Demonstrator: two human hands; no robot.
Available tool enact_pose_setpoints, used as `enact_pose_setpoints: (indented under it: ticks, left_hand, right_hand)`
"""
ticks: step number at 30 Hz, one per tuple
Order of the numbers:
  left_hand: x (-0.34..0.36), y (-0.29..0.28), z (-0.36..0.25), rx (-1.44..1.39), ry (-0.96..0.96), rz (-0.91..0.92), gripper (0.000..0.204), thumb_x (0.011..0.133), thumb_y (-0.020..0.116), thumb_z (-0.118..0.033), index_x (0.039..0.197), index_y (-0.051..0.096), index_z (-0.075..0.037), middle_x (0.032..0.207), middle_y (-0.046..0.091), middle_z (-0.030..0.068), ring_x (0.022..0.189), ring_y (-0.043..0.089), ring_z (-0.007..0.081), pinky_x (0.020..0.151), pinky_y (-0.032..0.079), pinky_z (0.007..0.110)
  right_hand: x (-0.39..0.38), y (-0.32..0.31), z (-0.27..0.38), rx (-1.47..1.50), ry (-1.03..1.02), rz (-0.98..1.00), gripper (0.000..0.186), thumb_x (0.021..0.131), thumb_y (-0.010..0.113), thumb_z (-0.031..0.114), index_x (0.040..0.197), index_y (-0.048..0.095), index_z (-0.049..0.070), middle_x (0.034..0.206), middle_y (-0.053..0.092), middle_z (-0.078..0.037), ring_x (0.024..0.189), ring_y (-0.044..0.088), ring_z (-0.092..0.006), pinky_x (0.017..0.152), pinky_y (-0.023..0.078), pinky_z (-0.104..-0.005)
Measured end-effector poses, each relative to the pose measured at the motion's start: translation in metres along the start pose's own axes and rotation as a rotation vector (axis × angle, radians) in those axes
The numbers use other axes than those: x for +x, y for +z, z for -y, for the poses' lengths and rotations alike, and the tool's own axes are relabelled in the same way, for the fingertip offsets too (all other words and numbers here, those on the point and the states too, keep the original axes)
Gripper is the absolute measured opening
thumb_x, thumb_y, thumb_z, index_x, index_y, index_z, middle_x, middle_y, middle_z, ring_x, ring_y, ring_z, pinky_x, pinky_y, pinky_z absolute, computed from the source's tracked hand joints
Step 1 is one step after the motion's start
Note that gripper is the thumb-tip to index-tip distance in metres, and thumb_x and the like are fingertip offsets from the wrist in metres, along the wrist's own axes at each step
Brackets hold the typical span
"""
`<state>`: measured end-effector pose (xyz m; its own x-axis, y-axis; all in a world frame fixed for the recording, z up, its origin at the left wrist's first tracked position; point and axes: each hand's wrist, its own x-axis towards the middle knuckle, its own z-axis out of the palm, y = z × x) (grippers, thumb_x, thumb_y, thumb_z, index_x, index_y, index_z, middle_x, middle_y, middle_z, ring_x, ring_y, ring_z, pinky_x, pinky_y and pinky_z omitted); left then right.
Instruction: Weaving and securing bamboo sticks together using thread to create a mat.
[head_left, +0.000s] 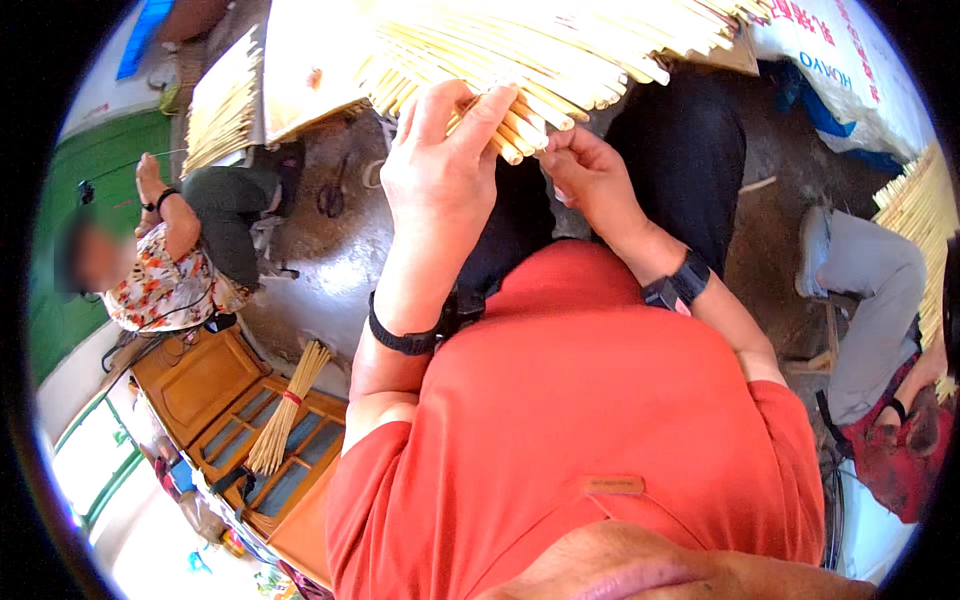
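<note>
Pale straw-like sticks (590, 55) lie in a dense spread at the top of the view, their ends toward me. My left hand (440, 165) has its fingers closed on a few stick ends at the near edge, thumb laid along them. My right hand (590, 180) is closed in a pinch just below and right of those ends; what lies between its fingers is too small to make out.
A seated person (160, 260) is at left near more sticks (220, 100), another's legs (855, 280) at right beside sticks (915, 210). A tied bundle (285, 420) lies on wooden panels (190, 380) lower left. A white sack (845, 80) is upper right.
</note>
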<state>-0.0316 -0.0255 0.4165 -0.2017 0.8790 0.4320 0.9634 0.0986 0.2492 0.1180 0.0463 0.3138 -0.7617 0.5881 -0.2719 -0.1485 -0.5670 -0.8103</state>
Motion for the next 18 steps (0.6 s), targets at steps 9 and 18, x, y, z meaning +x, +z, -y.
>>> enact_pose_setpoints:
  ticks: [9,18]
  left_hand:
    - [0.094,-0.092,0.041,-0.246,-0.178,0.088,0.041,0.077,0.078,-0.011,0.117,0.07,-0.009,0.107,0.069,0.0126,0.095,0.068,0.0242,0.086,0.05,0.032]
    - [0.069,-0.072,0.019,-0.011,-0.082,0.069,0.033,0.081,0.075,-0.011,0.111,0.061,-0.007,0.106,0.069,0.0119,0.09,0.068,0.0305,0.078,0.054,0.036]
  right_hand:
    - [0.015,0.033,0.1,-0.396,-0.6,-0.11,0.011,0.093,0.063,0.002,0.104,0.066,0.002,0.079,0.063,0.004,0.068,0.05,-0.0006,0.061,0.042,-0.0183]
    - [0.025,0.043,0.095,-0.52,-0.689,-0.024,0.017,0.092,0.061,0.003,0.108,0.062,0.006,0.067,0.056,0.0,0.059,0.05,-0.0055,0.054,0.04,-0.0222]
